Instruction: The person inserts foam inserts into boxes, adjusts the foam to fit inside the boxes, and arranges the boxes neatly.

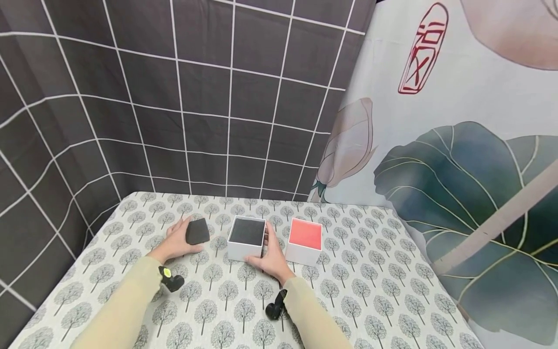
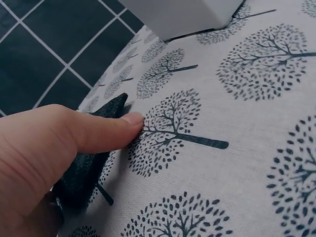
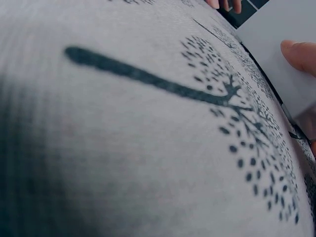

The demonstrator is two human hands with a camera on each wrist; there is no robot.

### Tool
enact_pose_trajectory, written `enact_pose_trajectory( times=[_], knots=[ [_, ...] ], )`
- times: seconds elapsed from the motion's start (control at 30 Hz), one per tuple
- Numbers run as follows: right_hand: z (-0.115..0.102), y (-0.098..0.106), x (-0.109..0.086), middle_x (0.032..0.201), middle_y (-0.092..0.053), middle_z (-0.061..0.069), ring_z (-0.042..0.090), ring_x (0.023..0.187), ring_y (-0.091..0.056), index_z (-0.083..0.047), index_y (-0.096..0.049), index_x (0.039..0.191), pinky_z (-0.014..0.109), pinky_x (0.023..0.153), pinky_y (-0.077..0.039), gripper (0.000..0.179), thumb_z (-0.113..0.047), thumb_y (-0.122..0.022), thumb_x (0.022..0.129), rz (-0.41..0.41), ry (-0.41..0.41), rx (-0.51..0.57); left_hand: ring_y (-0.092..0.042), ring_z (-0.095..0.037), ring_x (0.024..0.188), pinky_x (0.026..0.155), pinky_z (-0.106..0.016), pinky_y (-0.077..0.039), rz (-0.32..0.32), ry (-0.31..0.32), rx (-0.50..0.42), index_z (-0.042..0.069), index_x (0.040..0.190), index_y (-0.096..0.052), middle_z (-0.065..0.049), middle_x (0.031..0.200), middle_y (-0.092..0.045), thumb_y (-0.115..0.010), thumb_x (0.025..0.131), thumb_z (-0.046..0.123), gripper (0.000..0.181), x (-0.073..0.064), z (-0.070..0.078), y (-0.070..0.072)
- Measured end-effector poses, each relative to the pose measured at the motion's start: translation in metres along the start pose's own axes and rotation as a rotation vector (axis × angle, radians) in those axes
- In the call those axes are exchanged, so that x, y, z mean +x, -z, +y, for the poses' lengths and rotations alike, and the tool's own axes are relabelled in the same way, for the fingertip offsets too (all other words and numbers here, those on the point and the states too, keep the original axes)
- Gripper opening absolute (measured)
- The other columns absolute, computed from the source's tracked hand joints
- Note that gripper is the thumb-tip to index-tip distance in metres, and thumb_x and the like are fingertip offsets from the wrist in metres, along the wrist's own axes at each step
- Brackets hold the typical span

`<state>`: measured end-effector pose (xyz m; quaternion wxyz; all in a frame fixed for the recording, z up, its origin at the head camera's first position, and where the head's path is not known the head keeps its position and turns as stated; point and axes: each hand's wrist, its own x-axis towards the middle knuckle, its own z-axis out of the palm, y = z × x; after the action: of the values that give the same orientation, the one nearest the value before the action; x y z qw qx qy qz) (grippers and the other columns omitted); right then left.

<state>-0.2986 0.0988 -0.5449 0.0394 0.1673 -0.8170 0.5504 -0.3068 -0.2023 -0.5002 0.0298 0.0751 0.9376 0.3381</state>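
Note:
In the head view my left hand [image 1: 176, 241] holds a thin, dark, square pad [image 1: 198, 231] at the left of the table. The left wrist view shows my thumb [image 2: 106, 131] along the pad [image 2: 81, 180], which tilts over the cloth; its surface looks rough, and the other fingers are mostly hidden. To the right stands a white box [image 1: 241, 252] with a black square filling its top. My right hand [image 1: 272, 257] grips this box from its right side, thumb at the front wall, fingers at the far right side.
A second white box [image 1: 301, 255] with a red top [image 1: 306, 234] stands just right of my right hand. The table wears a tree-print cloth [image 1: 235, 329]. A dark gridded curtain [image 1: 205, 87] hangs behind, with a flower-print curtain [image 1: 392, 116] at the right.

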Motion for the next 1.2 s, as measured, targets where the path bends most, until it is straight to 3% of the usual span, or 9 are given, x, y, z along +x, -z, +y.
enact_pose_trajectory(
  times=[0.2, 0.53, 0.77, 0.87, 1.0, 1.2],
  knots=[
    [-0.0020, 0.0011, 0.0018, 0.126, -0.045, 0.001, 0.017, 0.106, -0.050, -0.023, -0.008, 0.150, 0.037, 0.093, -0.042, 0.121, -0.022, -0.087, 0.058, 0.002, 0.010, 0.008, -0.012, -0.053, 0.124, 0.100, -0.068, -0.017, -0.025, 0.030, 0.007, -0.010, 0.143, -0.013, -0.037, 0.140, -0.015, -0.079, 0.068, 0.032, 0.109, -0.0005, 0.0050, 0.0036],
    [-0.0031, 0.0025, 0.0054, 0.123, -0.046, -0.002, 0.016, 0.104, -0.051, -0.040, -0.009, 0.146, 0.037, 0.091, -0.043, 0.121, -0.023, -0.088, 0.056, 0.008, 0.022, 0.028, -0.023, -0.046, 0.111, 0.094, -0.063, -0.028, -0.019, 0.025, 0.048, -0.012, 0.142, -0.015, -0.034, 0.130, -0.023, -0.080, 0.069, 0.032, 0.107, 0.0047, 0.0055, 0.0070],
    [-0.0019, 0.0017, 0.0052, 0.125, -0.045, -0.002, 0.016, 0.105, -0.050, -0.038, -0.008, 0.147, 0.036, 0.093, -0.042, 0.121, -0.024, -0.087, 0.057, 0.008, 0.022, 0.013, -0.027, -0.040, 0.101, 0.090, -0.057, -0.032, -0.009, 0.013, 0.088, -0.018, 0.136, -0.023, -0.032, 0.119, -0.032, -0.081, 0.066, 0.035, 0.106, 0.0054, 0.0063, 0.0071],
    [-0.0014, 0.0016, 0.0043, 0.125, -0.045, -0.001, 0.016, 0.105, -0.050, -0.030, -0.009, 0.149, 0.036, 0.092, -0.042, 0.121, -0.024, -0.087, 0.057, 0.005, 0.017, 0.004, -0.028, -0.039, 0.099, 0.088, -0.056, -0.033, 0.001, 0.008, 0.100, -0.021, 0.132, -0.027, -0.031, 0.112, -0.035, -0.081, 0.064, 0.035, 0.103, 0.0056, 0.0063, 0.0059],
    [-0.0016, 0.0011, 0.0027, 0.124, -0.045, -0.001, 0.016, 0.104, -0.050, -0.023, -0.009, 0.150, 0.035, 0.092, -0.042, 0.121, -0.024, -0.087, 0.058, 0.002, 0.009, 0.001, -0.027, -0.040, 0.099, 0.086, -0.055, -0.035, 0.015, 0.011, 0.092, -0.022, 0.131, -0.026, -0.031, 0.109, -0.032, -0.081, 0.062, 0.033, 0.103, 0.0039, 0.0061, 0.0036],
    [-0.0027, 0.0007, -0.0002, 0.127, -0.045, -0.001, 0.016, 0.107, -0.050, -0.035, -0.006, 0.148, 0.036, 0.093, -0.042, 0.120, -0.024, -0.087, 0.059, -0.005, -0.003, -0.003, -0.025, -0.042, 0.104, 0.089, -0.060, -0.036, 0.034, 0.020, 0.063, -0.022, 0.132, -0.023, -0.033, 0.116, -0.024, -0.078, 0.060, 0.027, 0.103, -0.0010, 0.0051, 0.0006]
  ],
)
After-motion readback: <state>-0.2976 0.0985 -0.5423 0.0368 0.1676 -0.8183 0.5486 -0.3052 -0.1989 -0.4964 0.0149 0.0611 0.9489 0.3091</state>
